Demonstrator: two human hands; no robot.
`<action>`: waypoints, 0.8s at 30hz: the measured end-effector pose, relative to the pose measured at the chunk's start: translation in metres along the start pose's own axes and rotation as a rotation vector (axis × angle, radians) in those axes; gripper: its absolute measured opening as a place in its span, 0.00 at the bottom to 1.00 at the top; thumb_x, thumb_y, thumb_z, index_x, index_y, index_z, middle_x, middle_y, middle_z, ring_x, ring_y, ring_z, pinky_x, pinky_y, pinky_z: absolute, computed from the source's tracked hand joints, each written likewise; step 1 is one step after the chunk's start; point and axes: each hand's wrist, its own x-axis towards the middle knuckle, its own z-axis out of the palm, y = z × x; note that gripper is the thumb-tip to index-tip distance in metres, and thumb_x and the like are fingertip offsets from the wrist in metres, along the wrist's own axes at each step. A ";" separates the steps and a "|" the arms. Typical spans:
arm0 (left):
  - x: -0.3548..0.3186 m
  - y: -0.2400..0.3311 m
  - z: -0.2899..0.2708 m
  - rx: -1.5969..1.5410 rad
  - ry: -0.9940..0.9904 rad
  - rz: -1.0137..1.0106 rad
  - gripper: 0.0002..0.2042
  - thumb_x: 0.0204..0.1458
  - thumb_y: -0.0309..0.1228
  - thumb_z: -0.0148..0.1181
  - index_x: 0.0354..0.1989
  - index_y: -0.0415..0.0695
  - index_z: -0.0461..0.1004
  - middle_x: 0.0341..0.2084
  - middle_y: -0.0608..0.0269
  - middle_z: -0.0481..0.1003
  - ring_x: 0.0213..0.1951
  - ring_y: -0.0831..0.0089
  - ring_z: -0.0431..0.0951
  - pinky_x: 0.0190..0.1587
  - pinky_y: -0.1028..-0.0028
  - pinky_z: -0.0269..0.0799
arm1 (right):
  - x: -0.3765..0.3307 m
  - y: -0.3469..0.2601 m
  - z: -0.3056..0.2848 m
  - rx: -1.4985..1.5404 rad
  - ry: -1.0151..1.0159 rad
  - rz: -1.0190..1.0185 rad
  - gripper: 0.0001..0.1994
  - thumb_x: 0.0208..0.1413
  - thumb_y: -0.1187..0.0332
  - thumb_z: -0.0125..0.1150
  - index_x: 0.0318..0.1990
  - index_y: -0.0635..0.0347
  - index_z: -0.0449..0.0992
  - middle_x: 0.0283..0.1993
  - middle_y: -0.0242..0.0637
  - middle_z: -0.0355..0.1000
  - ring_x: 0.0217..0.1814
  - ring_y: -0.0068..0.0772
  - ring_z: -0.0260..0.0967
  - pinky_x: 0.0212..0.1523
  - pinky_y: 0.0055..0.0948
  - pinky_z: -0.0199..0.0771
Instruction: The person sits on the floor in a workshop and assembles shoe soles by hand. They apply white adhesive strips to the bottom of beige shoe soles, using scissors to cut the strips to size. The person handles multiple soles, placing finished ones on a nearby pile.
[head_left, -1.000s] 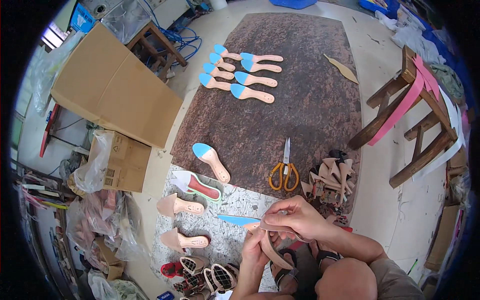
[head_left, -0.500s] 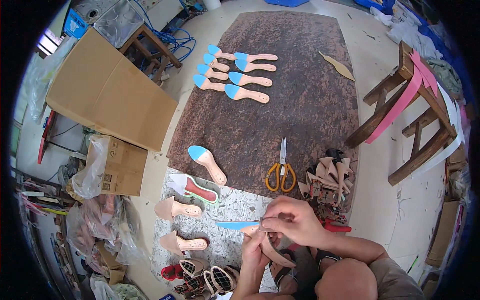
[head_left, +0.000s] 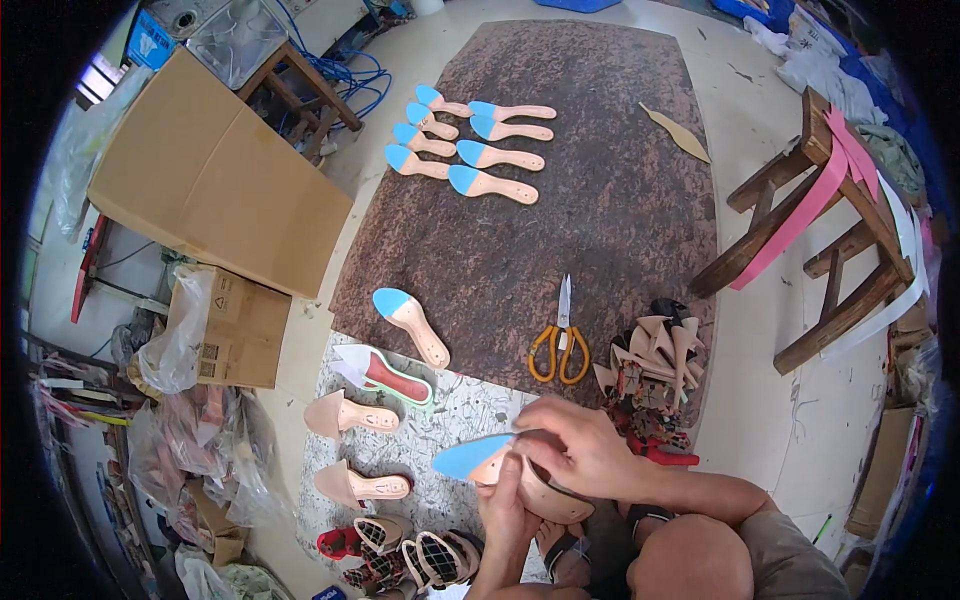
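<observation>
Both hands share one grip: your right hand (head_left: 585, 450) curls over the top of a tan shoe sole (head_left: 545, 490), and your left hand (head_left: 510, 510) cups it from below, thumb near the edge. The sole sits just above your knees, at the near edge of the speckled mat (head_left: 440, 420), with a blue toe piece (head_left: 470, 457) sticking out to the left.

That blue piece looks only partly pressed down, so if your thumbs slide, it may set crooked or wrinkle along the rim. Your right hand hides the join, so you could miss a gap there.

Just beside your right wrist lies a heap of cut pointed pieces (head_left: 650, 365); a wide elbow move could scatter them. The orange-handled scissors (head_left: 561, 340) lie near, blades pointing away, so reaching over them without looking risks a nick. Finished soles (head_left: 410, 325) further out on the brown mat (head_left: 560, 200) are well apart and safe.
</observation>
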 end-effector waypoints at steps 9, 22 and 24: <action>0.005 0.005 -0.003 -0.038 0.056 0.127 0.11 0.61 0.30 0.55 0.49 0.41 0.70 0.39 0.59 0.76 0.39 0.72 0.78 0.44 0.70 0.75 | -0.006 0.017 0.000 0.199 -0.099 0.054 0.07 0.55 0.70 0.65 0.39 0.61 0.82 0.39 0.39 0.73 0.36 0.37 0.74 0.33 0.32 0.73; 0.008 0.013 0.000 0.050 0.094 0.171 0.15 0.59 0.34 0.58 0.50 0.39 0.69 0.40 0.58 0.75 0.41 0.70 0.77 0.44 0.69 0.75 | -0.001 0.020 -0.003 0.242 -0.082 0.124 0.08 0.52 0.73 0.68 0.40 0.60 0.83 0.35 0.35 0.71 0.33 0.26 0.71 0.32 0.25 0.69; 0.008 0.011 -0.001 0.032 0.105 0.180 0.12 0.59 0.31 0.58 0.48 0.40 0.69 0.40 0.59 0.76 0.40 0.70 0.77 0.44 0.69 0.75 | 0.002 0.022 -0.005 0.221 -0.167 0.128 0.08 0.52 0.72 0.68 0.40 0.61 0.82 0.34 0.36 0.71 0.33 0.27 0.71 0.32 0.26 0.69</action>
